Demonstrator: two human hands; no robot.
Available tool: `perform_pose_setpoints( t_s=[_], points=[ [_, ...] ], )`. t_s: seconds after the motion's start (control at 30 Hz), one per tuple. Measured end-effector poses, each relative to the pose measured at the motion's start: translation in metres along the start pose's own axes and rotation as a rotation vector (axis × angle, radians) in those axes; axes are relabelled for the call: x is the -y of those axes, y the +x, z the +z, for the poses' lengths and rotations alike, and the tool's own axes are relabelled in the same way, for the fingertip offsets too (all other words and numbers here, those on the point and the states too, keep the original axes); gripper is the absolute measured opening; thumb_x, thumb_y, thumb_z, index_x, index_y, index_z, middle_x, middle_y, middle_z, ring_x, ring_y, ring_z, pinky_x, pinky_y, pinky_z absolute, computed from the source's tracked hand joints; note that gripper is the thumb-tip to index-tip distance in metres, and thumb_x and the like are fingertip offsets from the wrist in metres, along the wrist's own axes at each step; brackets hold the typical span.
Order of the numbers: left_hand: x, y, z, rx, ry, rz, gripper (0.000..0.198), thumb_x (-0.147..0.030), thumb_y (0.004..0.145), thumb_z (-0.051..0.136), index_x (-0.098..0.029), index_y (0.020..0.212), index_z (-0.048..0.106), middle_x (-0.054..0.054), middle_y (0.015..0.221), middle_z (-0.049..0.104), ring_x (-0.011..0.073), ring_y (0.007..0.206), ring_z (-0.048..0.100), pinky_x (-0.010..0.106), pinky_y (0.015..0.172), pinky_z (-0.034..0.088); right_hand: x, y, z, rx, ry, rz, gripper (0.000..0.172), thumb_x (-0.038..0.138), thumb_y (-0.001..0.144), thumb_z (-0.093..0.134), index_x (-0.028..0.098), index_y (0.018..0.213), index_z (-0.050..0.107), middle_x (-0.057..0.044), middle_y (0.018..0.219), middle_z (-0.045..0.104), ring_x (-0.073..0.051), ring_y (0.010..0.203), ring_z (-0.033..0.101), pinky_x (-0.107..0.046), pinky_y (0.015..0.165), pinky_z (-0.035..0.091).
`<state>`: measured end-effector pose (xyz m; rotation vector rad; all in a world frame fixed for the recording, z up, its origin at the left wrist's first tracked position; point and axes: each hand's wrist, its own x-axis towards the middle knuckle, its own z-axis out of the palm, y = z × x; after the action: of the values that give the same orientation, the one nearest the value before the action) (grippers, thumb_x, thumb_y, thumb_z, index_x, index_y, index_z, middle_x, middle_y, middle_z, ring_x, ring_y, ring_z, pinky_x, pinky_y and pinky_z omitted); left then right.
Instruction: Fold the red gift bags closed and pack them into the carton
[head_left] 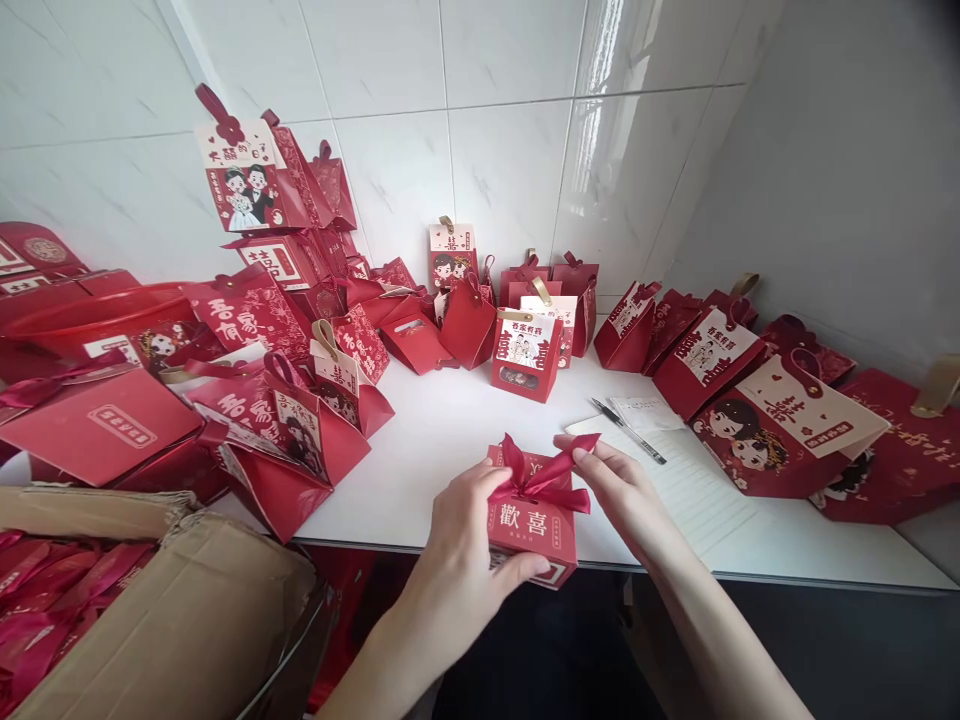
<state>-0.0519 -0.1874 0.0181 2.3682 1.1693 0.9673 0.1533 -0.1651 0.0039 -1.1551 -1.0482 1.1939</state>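
Observation:
A small red gift box (523,540) with white characters lies at the front edge of the white table. A dark red satin ribbon (553,468) is tied in a bow on its top. My left hand (463,530) grips the box from the left, thumb along its near side and fingers by the bow's left loop. With thumb and fingertips, my right hand (609,485) pinches the bow's right loop. Part of the box's left side is hidden behind my left hand.
A cardboard carton (180,610) of ribboned red packs stands at lower left. Red wedding favor boxes (525,350) line the table's back and sides, stacked high at left beside a red basin (97,310). A pen (630,432) lies on paper (697,500) at right.

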Motion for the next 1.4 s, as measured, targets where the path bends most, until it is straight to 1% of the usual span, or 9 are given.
perform_pose_setpoints(
  t_s=[0.07, 0.13, 0.27, 0.37, 0.57, 0.77, 0.93, 1.13, 1.4],
  points=[
    [0.011, 0.005, -0.012, 0.156, -0.010, 0.002, 0.045, -0.034, 0.084, 0.061, -0.032, 0.125, 0.043, 0.008, 0.133, 0.046, 0.0280, 0.128, 0.041, 0.043, 0.099, 0.045, 0.000, 0.001, 0.000, 0.042, 0.046, 0.023, 0.041, 0.056, 0.073, 0.070, 0.017, 0.086, 0.065, -0.009, 0.096, 0.067, -0.026, 0.099, 0.059, -0.041, 0.096, 0.040],
    [0.023, 0.009, -0.022, 0.198, -0.023, -0.006, 0.039, -0.027, 0.088, 0.056, -0.035, 0.125, 0.046, 0.004, 0.137, 0.044, 0.0256, 0.132, 0.036, 0.041, 0.104, 0.041, 0.000, -0.001, 0.000, 0.086, 0.104, 0.037, 0.040, 0.054, 0.074, 0.070, 0.016, 0.085, 0.065, -0.009, 0.089, 0.068, -0.025, 0.090, 0.062, -0.041, 0.092, 0.045],
    [0.043, 0.013, -0.027, -0.125, -0.037, -0.121, 0.043, -0.015, 0.089, 0.044, -0.028, 0.130, 0.041, 0.006, 0.136, 0.045, 0.0212, 0.131, 0.038, 0.041, 0.109, 0.033, -0.001, -0.015, 0.008, 0.104, 0.141, 0.085, 0.035, 0.051, 0.076, 0.069, 0.017, 0.081, 0.064, -0.007, 0.085, 0.066, -0.023, 0.086, 0.062, -0.035, 0.076, 0.054],
    [0.043, 0.013, -0.023, -0.282, -0.150, -0.252, 0.032, -0.026, 0.092, 0.043, -0.022, 0.123, 0.046, 0.008, 0.130, 0.051, 0.0217, 0.125, 0.045, 0.041, 0.106, 0.037, -0.001, -0.028, 0.019, 0.183, 0.120, 0.109, 0.037, 0.053, 0.078, 0.067, 0.017, 0.078, 0.062, -0.007, 0.082, 0.064, -0.023, 0.084, 0.062, -0.033, 0.069, 0.055],
    [0.027, 0.020, -0.012, -0.121, -0.301, -0.286, 0.042, -0.041, 0.090, 0.048, -0.023, 0.128, 0.042, 0.007, 0.130, 0.050, 0.0213, 0.122, 0.047, 0.037, 0.103, 0.040, -0.008, -0.043, 0.036, 0.231, 0.034, 0.056, 0.037, 0.053, 0.083, 0.060, 0.017, 0.074, 0.057, -0.007, 0.091, 0.063, -0.023, 0.090, 0.059, -0.036, 0.088, 0.048],
    [0.033, 0.033, -0.009, -0.173, -0.134, -0.192, 0.021, -0.031, 0.087, 0.051, -0.022, 0.106, 0.055, 0.006, 0.114, 0.054, 0.0194, 0.113, 0.052, 0.034, 0.098, 0.043, -0.019, -0.056, 0.044, 0.189, -0.115, -0.064, 0.040, 0.051, 0.090, 0.048, 0.018, 0.069, 0.055, -0.006, 0.083, 0.061, -0.022, 0.086, 0.056, -0.031, 0.083, 0.044],
    [0.028, 0.043, -0.017, -0.136, -0.091, -0.187, 0.019, -0.029, 0.084, 0.054, -0.022, 0.101, 0.060, 0.006, 0.113, 0.054, 0.0217, 0.113, 0.052, 0.037, 0.099, 0.042, -0.023, -0.063, 0.056, 0.258, -0.214, -0.144, 0.036, 0.042, 0.096, 0.041, 0.019, 0.078, 0.062, -0.003, 0.084, 0.059, -0.018, 0.084, 0.055, -0.025, 0.078, 0.042],
    [0.025, 0.057, -0.016, -0.002, -0.220, -0.166, 0.011, -0.025, 0.084, 0.054, -0.022, 0.085, 0.065, 0.004, 0.109, 0.058, 0.0203, 0.112, 0.053, 0.034, 0.097, 0.043, -0.024, -0.062, 0.058, 0.305, -0.241, -0.138, 0.035, 0.040, 0.097, 0.040, 0.021, 0.086, 0.068, -0.003, 0.089, 0.061, -0.017, 0.085, 0.056, -0.024, 0.079, 0.043],
    [0.030, 0.060, -0.011, 0.040, -0.386, -0.234, 0.009, -0.030, 0.076, 0.063, -0.021, 0.077, 0.066, 0.006, 0.112, 0.059, 0.0230, 0.110, 0.055, 0.036, 0.098, 0.041, -0.021, -0.066, 0.058, 0.379, -0.353, -0.170, 0.032, 0.039, 0.095, 0.045, 0.021, 0.086, 0.070, -0.006, 0.096, 0.063, -0.018, 0.090, 0.059, -0.027, 0.085, 0.045]
  ],
)
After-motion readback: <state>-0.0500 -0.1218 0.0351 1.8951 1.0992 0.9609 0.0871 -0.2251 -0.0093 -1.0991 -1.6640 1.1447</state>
